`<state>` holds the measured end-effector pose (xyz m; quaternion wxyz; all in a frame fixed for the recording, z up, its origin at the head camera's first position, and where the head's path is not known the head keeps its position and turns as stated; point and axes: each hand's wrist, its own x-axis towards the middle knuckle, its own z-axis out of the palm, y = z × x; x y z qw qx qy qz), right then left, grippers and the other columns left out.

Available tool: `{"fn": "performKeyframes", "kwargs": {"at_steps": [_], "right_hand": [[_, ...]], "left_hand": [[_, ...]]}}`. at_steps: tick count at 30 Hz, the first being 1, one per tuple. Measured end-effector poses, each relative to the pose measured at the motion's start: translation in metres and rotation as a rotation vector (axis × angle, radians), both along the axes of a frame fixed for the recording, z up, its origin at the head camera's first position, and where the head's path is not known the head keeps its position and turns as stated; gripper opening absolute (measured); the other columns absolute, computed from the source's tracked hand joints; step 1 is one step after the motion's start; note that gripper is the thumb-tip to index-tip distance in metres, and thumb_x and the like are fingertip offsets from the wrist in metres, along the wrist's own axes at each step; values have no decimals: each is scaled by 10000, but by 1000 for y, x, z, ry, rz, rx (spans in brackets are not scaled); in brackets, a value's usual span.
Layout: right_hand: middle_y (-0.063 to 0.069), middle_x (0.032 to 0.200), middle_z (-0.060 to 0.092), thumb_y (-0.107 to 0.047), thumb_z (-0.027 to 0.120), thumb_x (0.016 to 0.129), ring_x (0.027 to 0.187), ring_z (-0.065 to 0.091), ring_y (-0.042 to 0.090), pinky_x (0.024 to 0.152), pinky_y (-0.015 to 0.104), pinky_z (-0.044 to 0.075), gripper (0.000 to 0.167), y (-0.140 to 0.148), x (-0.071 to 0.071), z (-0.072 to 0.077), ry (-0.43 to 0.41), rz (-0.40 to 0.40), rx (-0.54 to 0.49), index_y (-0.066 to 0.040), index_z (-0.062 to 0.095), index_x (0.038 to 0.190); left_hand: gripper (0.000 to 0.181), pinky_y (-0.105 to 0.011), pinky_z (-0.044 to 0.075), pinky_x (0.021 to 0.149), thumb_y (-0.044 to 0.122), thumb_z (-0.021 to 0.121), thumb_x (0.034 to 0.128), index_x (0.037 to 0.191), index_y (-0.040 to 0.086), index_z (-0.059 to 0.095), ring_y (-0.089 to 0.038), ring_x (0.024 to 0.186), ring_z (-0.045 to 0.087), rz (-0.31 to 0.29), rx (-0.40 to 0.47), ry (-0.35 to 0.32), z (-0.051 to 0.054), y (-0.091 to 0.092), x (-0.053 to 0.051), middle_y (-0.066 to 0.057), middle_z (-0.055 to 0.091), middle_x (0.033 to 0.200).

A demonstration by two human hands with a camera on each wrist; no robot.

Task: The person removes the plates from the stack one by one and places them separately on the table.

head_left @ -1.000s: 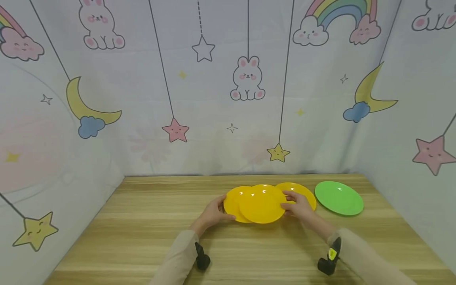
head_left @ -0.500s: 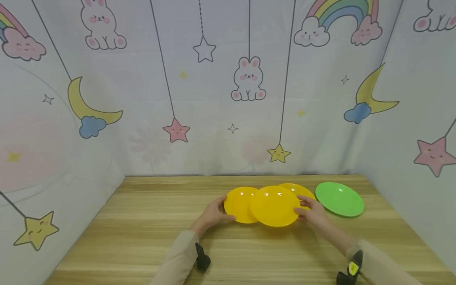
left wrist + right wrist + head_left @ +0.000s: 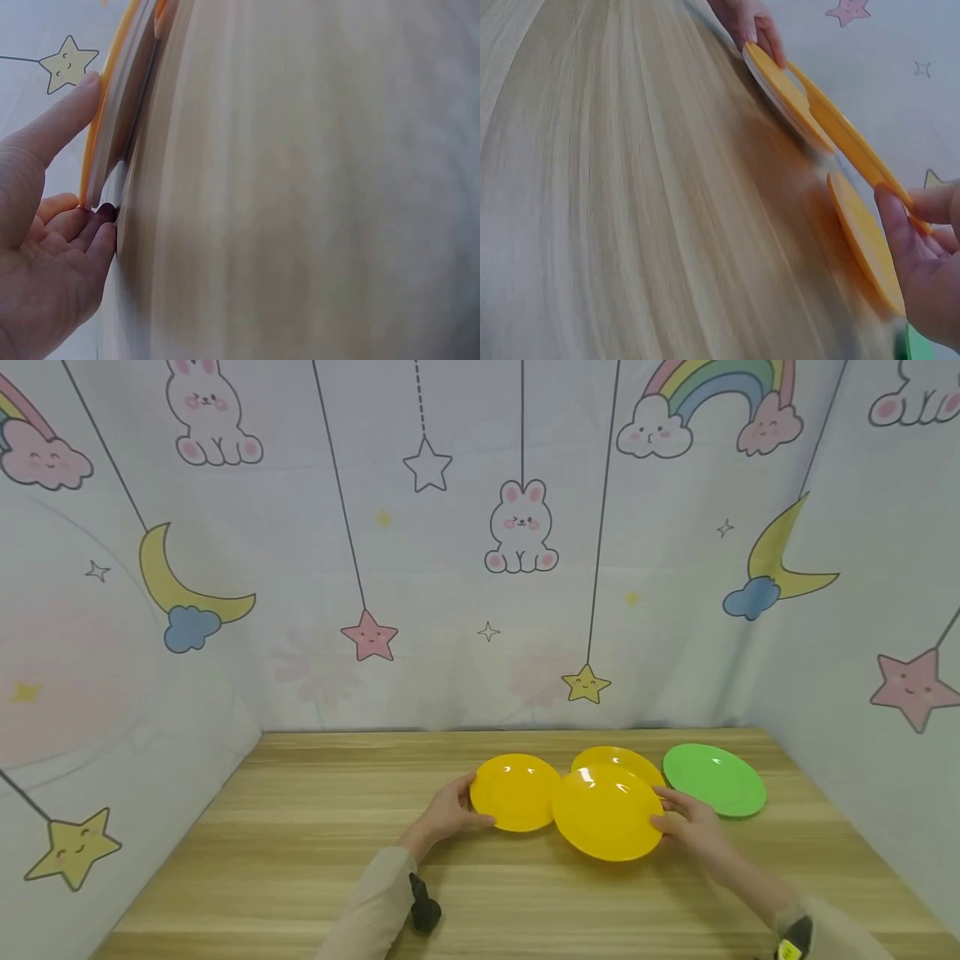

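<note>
A: Change over the last second?

B: Right hand [image 3: 690, 827] has drawn the raised yellow plate [image 3: 608, 814] rightward and toward the person. It covered part of the left yellow plate [image 3: 515, 792]; now that one shows almost whole. The left hand [image 3: 450, 810] has hardly shifted.

A: State of each hand?

B: Right: grasping, thumb and fingers pinching the near rim, plate extending leftward from the fingertips, clear of the wooden table [image 3: 337, 827]. Left: also grasping, thumb on the upper face of the left yellow plate, fingers under its rim. Plate extends rightward from that hand, tilted in the left wrist view. Whether its far edge rests on the wood, I cannot tell.

A: Other plates?

B: Rear yellow plate [image 3: 633, 761]: beyond the right hand's fingertips and slightly left, partly hidden in the head view by the raised one; the right wrist view shows a gap between them. Green plate [image 3: 708, 772]: just beyond the right hand, untouched, position unchanged.

A: Meaning for the work?

B: Judgement: the two gripped plates are now being handled as separate pieces. Contact between their inner rims uncertain; they nearly meet midway between the hands.
</note>
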<state>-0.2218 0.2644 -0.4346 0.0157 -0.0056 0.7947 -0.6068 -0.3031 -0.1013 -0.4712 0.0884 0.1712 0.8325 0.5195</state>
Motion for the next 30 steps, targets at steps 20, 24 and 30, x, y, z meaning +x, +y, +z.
{"fn": "performKeyframes", "kwargs": {"at_steps": [20, 24, 30], "right_hand": [[269, 1213, 419, -119, 595, 866, 872, 624, 153, 740, 354, 549, 677, 53, 18, -17, -11, 168, -1, 143, 212, 1357], [212, 1211, 466, -108, 585, 866, 897, 620, 158, 762, 368, 542, 695, 61, 20, -21, -31, 205, -22, 154, 170, 1358], [168, 1229, 491, -86, 580, 867, 920, 616, 178, 770, 393, 536, 670, 71, 24, -31, -52, 230, -50, 143, 184, 1356]], "left_hand": [[950, -423, 302, 1053, 244, 791, 692, 1401, -58, 234, -330, 1302, 312, 3, -3, -11, 0, 0, 0, -221, 272, 1438], [943, -433, 302, 1052, 246, 791, 693, 1399, -55, 243, -336, 1299, 316, 14, -10, -14, -1, 0, 0, -220, 279, 1435], [925, -434, 303, 1051, 233, 784, 704, 1397, -58, 245, -338, 1298, 316, 12, -13, -11, 1, -1, 1, -224, 282, 1433]]}}
